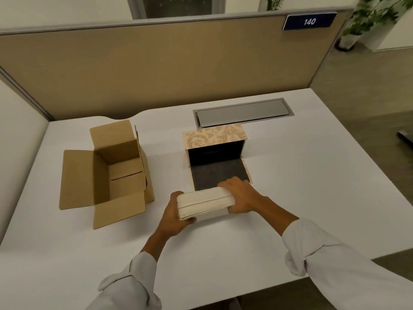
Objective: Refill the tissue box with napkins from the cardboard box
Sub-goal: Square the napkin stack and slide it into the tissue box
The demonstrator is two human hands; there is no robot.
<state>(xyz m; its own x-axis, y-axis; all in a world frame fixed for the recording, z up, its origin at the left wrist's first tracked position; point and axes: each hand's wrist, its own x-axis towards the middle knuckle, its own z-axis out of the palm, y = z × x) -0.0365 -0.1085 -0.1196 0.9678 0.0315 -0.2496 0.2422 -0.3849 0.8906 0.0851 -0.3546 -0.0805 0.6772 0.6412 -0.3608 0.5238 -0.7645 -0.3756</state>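
Item: napkin stack [204, 203]. We hold it between both hands just above the table [312, 175], at the near edge of the tissue box's dropped flap [220, 174]. Left hand [177, 214] is clamped on the stack's left end, thumb under its near corner; right hand [240, 198] is clamped on the right end, fingers curled over the top.

Step in hand: transfer. The stack is out of the cardboard box [111, 175] and not yet in the tissue box [215, 142]. We judge the task roughly half done.

Next move, as we judge it: slide the stack forward over the flap into the dark cavity, long side squared to the opening, keeping the pinch even so no sheets fan out.

Materials and shapes:
- Napkin stack: cream paper, soft, many thin layers, rectangular block, edges slightly uneven.
- Tissue box: rigid, cream with tan scroll pattern outside, matte black lining, one side folded flat toward us.
- Cardboard box: plain brown corrugated, flaps open, looks empty inside.
- Table: smooth white, with a grey metal cable hatch [243, 111] behind the tissue box.
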